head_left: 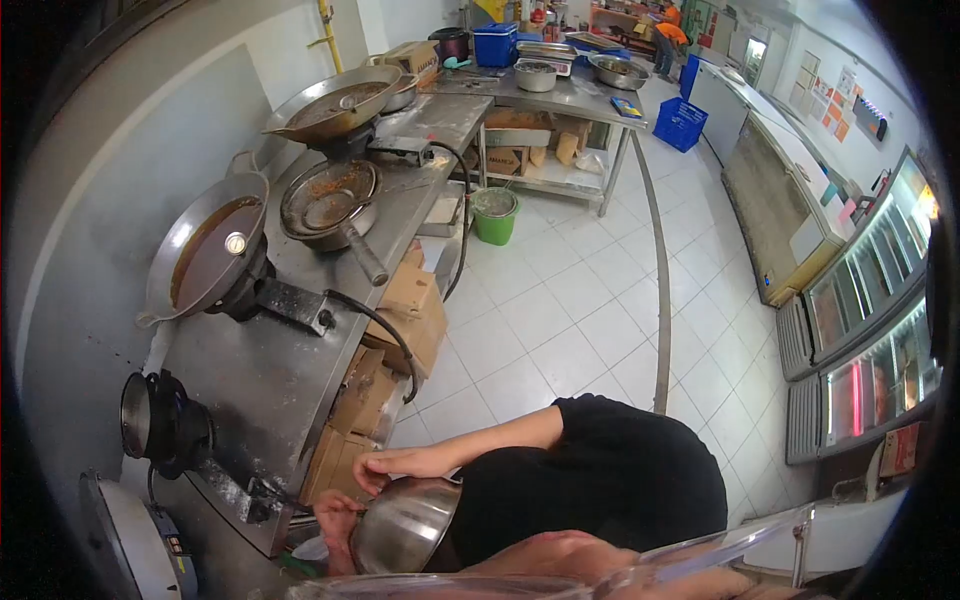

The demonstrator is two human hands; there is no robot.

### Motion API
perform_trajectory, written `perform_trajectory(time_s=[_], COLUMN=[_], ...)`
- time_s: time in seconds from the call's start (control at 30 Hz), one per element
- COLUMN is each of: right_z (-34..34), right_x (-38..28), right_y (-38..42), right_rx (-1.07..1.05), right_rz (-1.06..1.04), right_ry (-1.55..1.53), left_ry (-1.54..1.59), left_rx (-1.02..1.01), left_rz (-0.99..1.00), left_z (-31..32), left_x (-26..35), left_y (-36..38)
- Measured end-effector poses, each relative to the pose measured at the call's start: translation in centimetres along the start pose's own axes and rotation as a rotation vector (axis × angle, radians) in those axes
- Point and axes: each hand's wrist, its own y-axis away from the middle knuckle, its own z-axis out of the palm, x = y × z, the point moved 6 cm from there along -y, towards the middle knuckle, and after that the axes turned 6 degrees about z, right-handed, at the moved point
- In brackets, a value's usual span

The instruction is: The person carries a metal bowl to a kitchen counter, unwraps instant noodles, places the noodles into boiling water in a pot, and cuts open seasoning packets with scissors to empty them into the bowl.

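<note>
A shiny metal mixing bowl (410, 525) is against the front of a black shirt at the bottom, its rounded outside facing me. My left hand (335, 525) has its fingers closed at the bowl's left edge. Over the upper edge reaches my right hand (400, 466), its fingers bent and apart, with the tips near my left hand. The inside of the bowl is hidden. A clear plastic edge (720, 545) of eyewear crosses the bottom of the view.
Woks (215, 240) of dark liquid sit on burners along a steel counter (250, 375), with a strainer (330, 195) on a pot. Cardboard boxes (410, 315) fill the shelf beneath. A green bucket (495, 225) and blue crate (680, 124) stand on the floor. A person in orange (668, 38) works far back.
</note>
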Motion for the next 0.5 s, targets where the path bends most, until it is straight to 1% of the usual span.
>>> perform_trajectory(time_s=[0.07,0.1,0.13,0.17,0.23,0.3,0.33,0.37,0.4,0.43,0.5], right_z=[-1.4,-2.0,-2.4,-3.0,-3.5,-4.4,-4.9,-4.4,-3.9,-3.2,-3.0], right_x=[-0.7,-0.9,-1.2,-2.1,-4.2,-4.7,-4.8,-4.3,-3.8,-3.5,-3.5], right_y=[1.7,2.5,3.3,4.2,6.0,7.7,8.4,8.4,8.6,9.0,9.5], right_rx=[0.009,0.012,0.014,0.073,0.187,0.38,0.475,0.297,0.122,-0.049,-0.059], right_rz=[-0.045,-0.073,-0.099,-0.154,-0.264,-0.217,-0.193,-0.152,-0.109,-0.064,-0.067], right_ry=[0.04,0.078,0.114,0.198,0.363,0.417,0.441,0.269,0.097,-0.076,-0.062], left_ry=[0.067,0.134,0.082,0.03,-0.31,-0.305,-0.324,-0.342,-0.379,-0.365,-0.283], left_rx=[0.139,0.153,0.13,0.11,0.001,-0.063,-0.05,-0.037,0.019,0.077,0.198], left_rz=[0.038,0.212,0.266,0.32,0.178,0.204,0.212,0.219,0.223,0.197,0.122], left_z=[0.3,3.3,5.4,7.6,10.9,12.5,12.3,12.2,10.7,9.6,7.7], left_x=[-2.0,-1.2,-0.4,0.4,1.6,1.5,0.8,0.1,-2.5,-3.6,-5.2], left_y=[-0.2,-0.5,-0.8,-1.0,-1.1,-1.6,-1.4,-1.1,-0.2,0.5,2.0])
